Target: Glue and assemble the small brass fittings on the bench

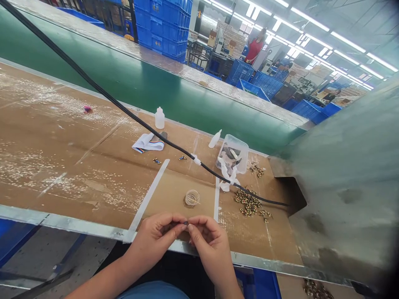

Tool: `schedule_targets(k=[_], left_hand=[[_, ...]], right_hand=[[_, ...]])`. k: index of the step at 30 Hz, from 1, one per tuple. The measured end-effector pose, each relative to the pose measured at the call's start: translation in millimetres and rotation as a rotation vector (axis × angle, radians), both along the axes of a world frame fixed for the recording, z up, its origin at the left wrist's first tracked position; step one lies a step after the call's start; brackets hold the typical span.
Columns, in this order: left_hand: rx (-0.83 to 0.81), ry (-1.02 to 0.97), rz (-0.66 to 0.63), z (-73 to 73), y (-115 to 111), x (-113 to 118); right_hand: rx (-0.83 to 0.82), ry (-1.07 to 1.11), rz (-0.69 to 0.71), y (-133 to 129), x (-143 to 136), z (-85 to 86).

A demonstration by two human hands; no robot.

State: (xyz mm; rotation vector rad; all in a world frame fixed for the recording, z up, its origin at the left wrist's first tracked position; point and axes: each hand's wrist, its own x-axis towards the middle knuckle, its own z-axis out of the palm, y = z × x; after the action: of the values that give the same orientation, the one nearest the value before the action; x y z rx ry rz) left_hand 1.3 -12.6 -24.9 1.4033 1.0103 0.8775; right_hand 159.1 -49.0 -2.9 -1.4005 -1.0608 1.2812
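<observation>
My left hand [158, 234] and my right hand [208, 238] meet at the table's front edge, thumbs and forefingers pinched together. Between the fingertips is a small dark piece [186, 223], mostly covered and too small to name. Just beyond the hands stands a small round clear cup [192, 198] with a thin stick in it. To the right lies a heap of small gold and dark pieces [247, 202]. Two small blue and gold pieces, one at the left [156, 160] and one at the right [182, 158], rest farther back.
A black cable [102, 92] crosses diagonally over the table. Behind the cup are a white bottle [159, 118], a smaller tilted bottle [215, 139], a folded striped strap [148, 143] and a clear plastic box [240, 151]. A grey metal housing [343, 182] borders the right; a green belt [124, 79] runs behind.
</observation>
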Motion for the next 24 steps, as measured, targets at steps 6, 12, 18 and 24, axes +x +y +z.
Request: schedule_targets(k=[6,12,18,24], left_hand=[[-0.037,0.020,-0.042,-0.2,1.1,-2.2],[-0.134,-0.084,-0.060,-0.1,0.3,1.3],[-0.130,-0.093,-0.051,1.9,-1.0,2.0],[-0.057,0.017,-0.056,9.3,2.5,-1.9]], right_hand=[[0.042,-0.140,0.000,0.3,0.9,-5.4],[-0.015,-0.040,-0.016,2.1,-1.0,-5.3],[-0.031,-0.043,-0.019,3.0,-0.8,-7.1],[0.030,-0.023,-0.001,0.9,-2.7,-6.5]])
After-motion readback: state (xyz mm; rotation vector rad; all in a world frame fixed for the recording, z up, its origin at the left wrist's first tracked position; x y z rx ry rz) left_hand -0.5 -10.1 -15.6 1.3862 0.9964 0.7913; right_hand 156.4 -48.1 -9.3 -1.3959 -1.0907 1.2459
